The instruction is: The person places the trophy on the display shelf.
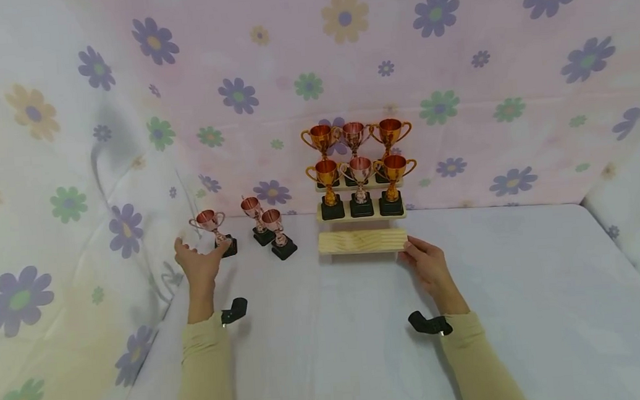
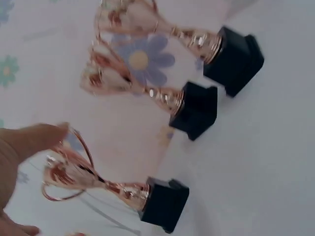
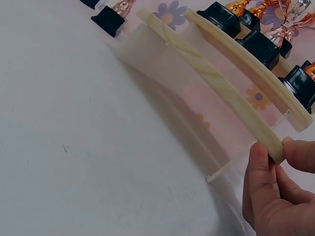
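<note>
My left hand (image 1: 203, 248) is spread around a rose-gold trophy (image 1: 211, 222) on a black base, its thumb beside the base, without clasping it. In the left wrist view a fingertip (image 2: 37, 140) reaches the cup's handle on that trophy (image 2: 93, 184). Two more rose-gold trophies (image 1: 254, 212) (image 1: 275, 225) stand just to its right. My right hand (image 1: 411, 252) pinches the right end of the bare bottom wooden step (image 1: 363, 241) of a tiered stand. The right wrist view shows thumb and fingers (image 3: 261, 172) on the end of that step (image 3: 211, 81). Several gold and rose trophies (image 1: 359, 171) fill the two upper steps.
A pink flowered cloth (image 1: 455, 60) hangs close behind the stand, and a white flowered cloth (image 1: 45, 182) drapes down the left side. The white tabletop (image 1: 329, 335) stretches toward me. Clear panels (image 3: 162, 54) support the steps.
</note>
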Available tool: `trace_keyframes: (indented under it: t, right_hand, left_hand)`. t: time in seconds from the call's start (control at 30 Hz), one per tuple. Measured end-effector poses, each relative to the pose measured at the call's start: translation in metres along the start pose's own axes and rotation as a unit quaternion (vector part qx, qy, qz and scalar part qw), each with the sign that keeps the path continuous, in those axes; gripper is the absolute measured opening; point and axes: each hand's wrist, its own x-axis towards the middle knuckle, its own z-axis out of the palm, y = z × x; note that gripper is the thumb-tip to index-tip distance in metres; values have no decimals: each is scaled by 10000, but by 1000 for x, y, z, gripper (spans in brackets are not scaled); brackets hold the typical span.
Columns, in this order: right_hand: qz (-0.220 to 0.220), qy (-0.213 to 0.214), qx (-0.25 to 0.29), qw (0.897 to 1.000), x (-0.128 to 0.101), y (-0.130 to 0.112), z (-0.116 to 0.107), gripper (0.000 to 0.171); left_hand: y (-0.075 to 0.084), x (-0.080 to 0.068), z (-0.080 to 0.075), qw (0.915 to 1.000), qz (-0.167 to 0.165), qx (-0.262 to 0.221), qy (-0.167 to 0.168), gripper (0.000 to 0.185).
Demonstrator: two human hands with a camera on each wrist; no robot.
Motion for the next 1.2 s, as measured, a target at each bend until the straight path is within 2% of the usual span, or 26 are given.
trace_keyframes:
  t: [0.1, 0.17, 0.27, 0.4, 0.5, 0.67, 0.77, 0.93, 1.1, 1.2]
  right_hand:
    - [-10, -6, 19, 10000, 0, -1, -2, 49]
    - [18, -40, 17, 10000, -1, -1, -2, 50]
    - [57, -72, 44, 9999, -3, -1, -2, 50]
    - [21, -85, 90, 9999, -3, 0, -1, 50]
    - [-25, -69, 100, 9999, -4, 1, -1, 49]
    - [-131, 31, 36, 9999, -4, 1, 1, 48]
    - [-77, 18, 21, 10000, -4, 1, 3, 48]
    - [-24, 2, 66, 10000, -4, 0, 3, 47]
    - [-13, 18, 74, 10000, -4, -2, 2, 48]
    - [-15, -1, 37, 10000, -5, -4, 0, 48]
  left_hand:
    - [0, 18, 3, 9966, 470, -470, 482, 115]
    - [-2, 26, 5, 9933, 753, -647, 589, 113]
    - [-5, 36, 6, 9928, 902, -695, 381, 107]
    - [-9, 45, 8, 9926, 806, -905, -49, 95]
    - [-12, 48, 13, 9868, 775, -1425, -12, 81]
    - [-16, 51, 20, 9741, 1156, -1927, 255, 63]
    - [-19, 49, 20, 9707, 1422, -1894, 411, 53]
    - [-21, 41, 11, 9642, 1626, -2010, 594, 45]
    - [-10, 24, -1, 9553, 1876, -2113, 869, 41]
    - [3, 8, -9, 9539, 1918, -2128, 892, 38]
